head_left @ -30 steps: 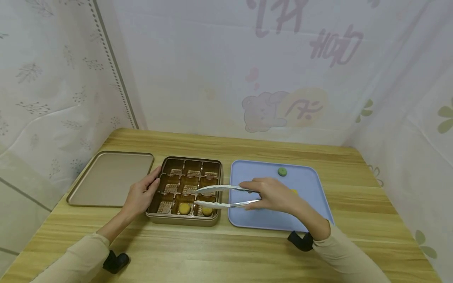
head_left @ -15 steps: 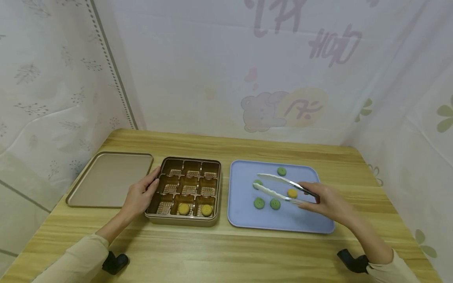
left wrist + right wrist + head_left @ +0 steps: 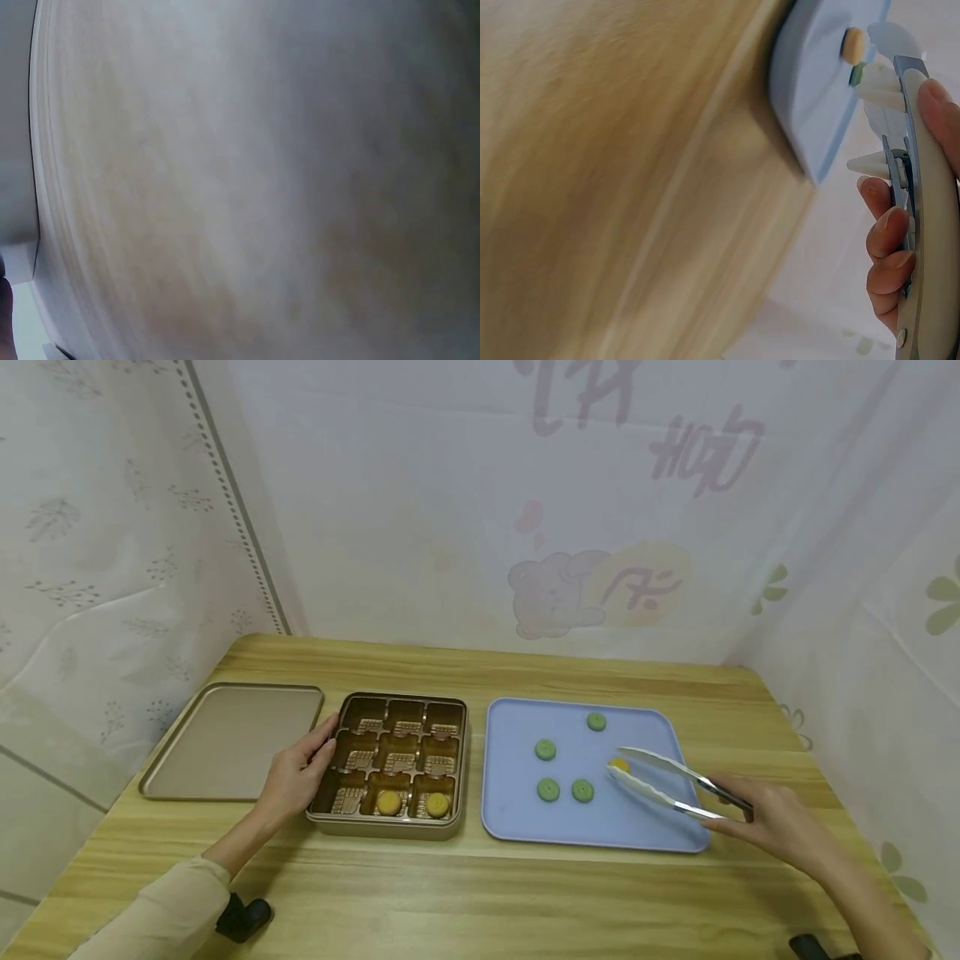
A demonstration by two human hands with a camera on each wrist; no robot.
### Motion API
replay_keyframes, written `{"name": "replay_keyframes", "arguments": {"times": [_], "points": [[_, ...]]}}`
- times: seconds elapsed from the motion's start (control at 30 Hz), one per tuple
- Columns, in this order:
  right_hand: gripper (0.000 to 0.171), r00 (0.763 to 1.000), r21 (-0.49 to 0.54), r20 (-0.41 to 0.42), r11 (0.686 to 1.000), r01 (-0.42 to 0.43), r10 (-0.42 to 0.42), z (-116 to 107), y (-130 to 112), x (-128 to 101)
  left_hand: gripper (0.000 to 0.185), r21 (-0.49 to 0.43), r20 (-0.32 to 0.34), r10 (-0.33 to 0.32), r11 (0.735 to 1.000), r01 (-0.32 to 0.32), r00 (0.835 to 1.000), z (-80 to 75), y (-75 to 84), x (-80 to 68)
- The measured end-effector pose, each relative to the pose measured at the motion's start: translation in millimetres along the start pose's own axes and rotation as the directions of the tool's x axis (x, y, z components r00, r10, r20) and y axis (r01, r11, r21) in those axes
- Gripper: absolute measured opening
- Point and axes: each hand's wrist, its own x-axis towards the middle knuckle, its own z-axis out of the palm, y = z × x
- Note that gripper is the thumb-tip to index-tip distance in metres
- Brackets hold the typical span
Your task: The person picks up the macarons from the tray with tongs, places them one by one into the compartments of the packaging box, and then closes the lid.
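Observation:
My right hand (image 3: 780, 827) grips white tongs (image 3: 667, 782) at the blue tray's (image 3: 510, 814) right edge; their open tips straddle a yellow cookie (image 3: 618, 765). Several green cookies (image 3: 546, 749) also lie on the tray. In the right wrist view the fingers (image 3: 889, 247) curl round the tongs (image 3: 930, 247) and the yellow cookie (image 3: 853, 44) sits on the tray (image 3: 810, 90). My left hand (image 3: 296, 771) rests against the left side of the gold divided box (image 3: 390, 827), which holds two yellow cookies (image 3: 388, 802) in its front row. The left wrist view is a blur.
The box's gold lid (image 3: 228, 739) lies flat on the wooden table (image 3: 480, 893), left of the box. Patterned white curtains (image 3: 480, 510) close in the table at the back and on both sides.
My right hand has carried the tongs from over the box's front row rightward across the blue tray to the yellow cookie. The left hand has stayed put.

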Motion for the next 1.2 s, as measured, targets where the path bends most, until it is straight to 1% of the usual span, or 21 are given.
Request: {"name": "replay_keyframes", "arguments": {"times": [0.13,0.43,0.63,0.7,0.83,1.03,1.2], "points": [[0.059,1.0,-0.007,0.017,1.0,-0.024,0.024,-0.8,3.3,-4.7,0.046,-0.005,0.005,-0.018,1.0,0.018,1.0,-0.6,-0.5,-0.3],[0.059,0.996,0.01,0.06,0.998,-0.061,0.06,-0.6,3.6,-6.5,0.046,0.0,0.014,-0.013,1.0,0.013,1.0,0.3,-4.0,0.0],[0.059,0.995,-0.002,0.075,0.997,-0.073,0.073,1.1,3.5,-6.5,0.045,0.005,-0.003,0.004,1.0,-0.004,1.0,0.8,-3.0,0.9],[0.06,0.994,-0.004,0.081,0.997,-0.078,0.078,1.6,3.6,-6.6,0.045,0.007,-0.007,0.001,1.0,-0.001,1.0,0.7,-2.3,1.0],[0.062,0.992,0.004,0.089,0.996,-0.093,0.092,2.0,3.5,-7.3,0.045,-0.002,0.007,-0.014,1.0,0.014,1.0,-0.1,-1.6,1.2],[0.061,0.993,0.005,0.087,0.996,-0.084,0.083,2.4,4.5,-7.8,0.046,-0.008,0.017,-0.023,1.0,0.023,1.0,-0.7,-2.0,1.4],[0.059,0.995,0.013,0.08,0.998,-0.067,0.066,3.4,5.5,-8.2,0.045,0.005,0.006,-0.01,1.0,0.01,1.0,0.1,-2.3,1.2]]}}
